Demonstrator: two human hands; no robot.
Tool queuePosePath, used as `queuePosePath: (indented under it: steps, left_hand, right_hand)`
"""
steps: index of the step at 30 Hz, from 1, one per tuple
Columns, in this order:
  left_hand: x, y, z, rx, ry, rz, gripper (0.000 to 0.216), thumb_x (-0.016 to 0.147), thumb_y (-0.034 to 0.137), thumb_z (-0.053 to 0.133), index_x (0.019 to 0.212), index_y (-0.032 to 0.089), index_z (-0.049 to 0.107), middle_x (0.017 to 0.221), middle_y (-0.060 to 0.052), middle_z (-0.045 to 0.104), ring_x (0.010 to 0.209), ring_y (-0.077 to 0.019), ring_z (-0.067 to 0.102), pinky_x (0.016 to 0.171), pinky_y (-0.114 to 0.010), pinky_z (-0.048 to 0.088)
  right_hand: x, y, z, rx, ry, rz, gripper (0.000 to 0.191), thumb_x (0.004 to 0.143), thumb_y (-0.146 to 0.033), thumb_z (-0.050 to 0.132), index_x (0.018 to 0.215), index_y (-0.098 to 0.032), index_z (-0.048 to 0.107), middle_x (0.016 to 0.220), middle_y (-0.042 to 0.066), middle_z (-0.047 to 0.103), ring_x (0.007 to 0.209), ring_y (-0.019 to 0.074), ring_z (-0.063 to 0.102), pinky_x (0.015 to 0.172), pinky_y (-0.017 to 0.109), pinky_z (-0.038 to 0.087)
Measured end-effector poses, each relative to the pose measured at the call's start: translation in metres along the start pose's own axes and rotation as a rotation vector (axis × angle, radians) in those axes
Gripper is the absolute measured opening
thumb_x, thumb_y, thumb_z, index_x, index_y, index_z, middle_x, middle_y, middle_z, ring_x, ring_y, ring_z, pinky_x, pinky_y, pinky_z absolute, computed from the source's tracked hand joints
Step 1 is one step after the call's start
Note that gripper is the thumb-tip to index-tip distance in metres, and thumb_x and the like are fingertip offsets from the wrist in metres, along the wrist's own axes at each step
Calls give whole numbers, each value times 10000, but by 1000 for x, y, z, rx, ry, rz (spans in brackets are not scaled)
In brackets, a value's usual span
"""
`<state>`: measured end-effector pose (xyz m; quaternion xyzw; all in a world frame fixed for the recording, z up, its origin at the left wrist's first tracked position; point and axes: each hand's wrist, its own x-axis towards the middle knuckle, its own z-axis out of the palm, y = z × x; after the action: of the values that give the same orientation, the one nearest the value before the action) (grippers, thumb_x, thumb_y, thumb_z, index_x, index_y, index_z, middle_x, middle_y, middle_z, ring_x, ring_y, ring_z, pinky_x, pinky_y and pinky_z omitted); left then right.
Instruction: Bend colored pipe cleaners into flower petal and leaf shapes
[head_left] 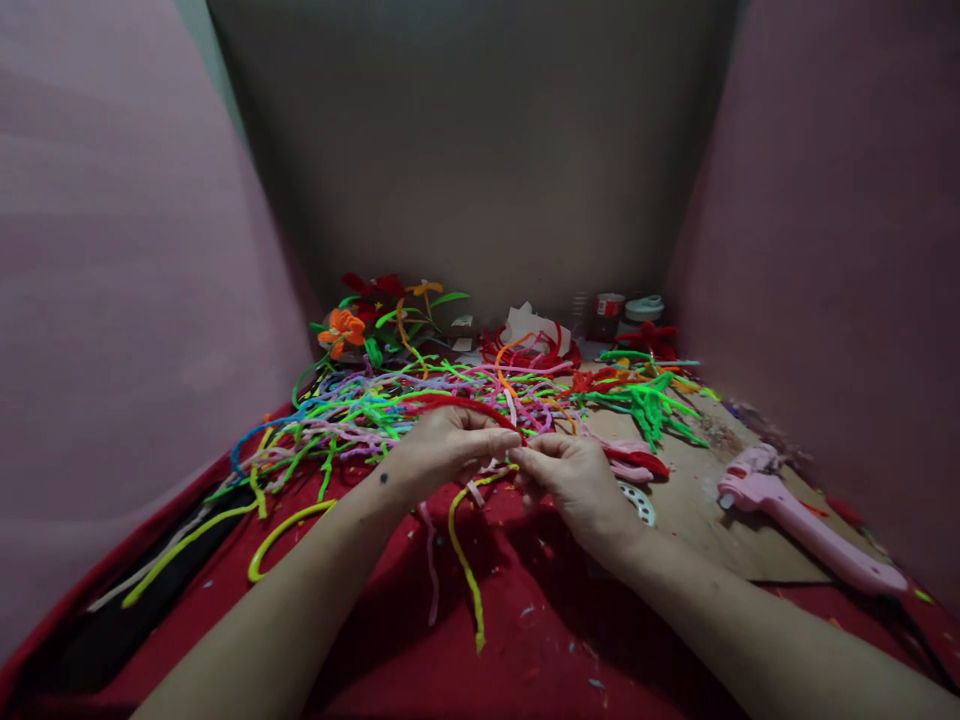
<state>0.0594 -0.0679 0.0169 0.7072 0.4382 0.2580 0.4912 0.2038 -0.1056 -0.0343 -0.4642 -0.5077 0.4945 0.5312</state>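
My left hand (457, 440) pinches a red pipe cleaner (480, 405), which arcs over the top of that hand toward my right fingers. Fingertip to fingertip with it, my right hand (574, 478) is closed on the same red strand; its end is hidden between the fingers. Behind both hands spreads a tangled pile of coloured pipe cleaners (360, 400). A yellow pipe cleaner (466, 570) lies bent on the red cloth (525, 620) below my hands. Just beyond my right hand are pink and red fuzzy pieces (637, 463) and a white disc with holes (640, 503).
A pink glue gun (814, 525) lies at the right beside a cardboard sheet (697, 500). Fuzzy flowers (345, 328), a red coil (566, 350) and a lidded jar (643, 308) stand at the back. Pink sheets (127, 300) hang on both sides.
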Motion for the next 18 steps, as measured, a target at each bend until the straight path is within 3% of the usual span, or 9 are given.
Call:
queuePosePath:
  steps: [2, 5, 11, 18]
  left_hand:
    - [-2, 1, 5, 43, 40, 79, 143, 678, 275, 615, 684, 142, 668, 489, 30, 512, 419, -62, 407, 390, -172, 298]
    - [-3, 0, 12, 114, 87, 153, 139, 674, 216, 598, 751, 144, 689, 596, 6, 595, 524, -90, 494, 487, -190, 382]
    - [1, -6, 12, 230, -4, 138, 134, 718, 228, 546, 701, 126, 631, 586, 10, 571, 517, -95, 480, 500, -208, 371]
    - [1, -13, 16, 718, 169, 511, 127, 811, 197, 474, 733, 150, 563, 696, -23, 585, 652, -127, 525, 601, -232, 395]
  right_hand:
    - [-1, -1, 0, -75, 43, -27, 266, 714, -332, 595, 531, -144, 553, 459, -17, 509, 420, 87, 442, 433, 215, 339]
    - [-2, -1, 1, -142, 50, -58, 222, 721, -316, 563, 578, -146, 563, 485, -29, 471, 439, 82, 387, 430, 215, 300]
    - [-2, 4, 0, -319, 37, -160, 243, 735, -295, 531, 546, -145, 560, 490, -29, 420, 484, 86, 341, 449, 219, 269]
    - [0, 5, 0, -286, 50, -128, 228, 726, -290, 508, 549, -151, 544, 483, -22, 455, 453, 88, 384, 438, 215, 298]
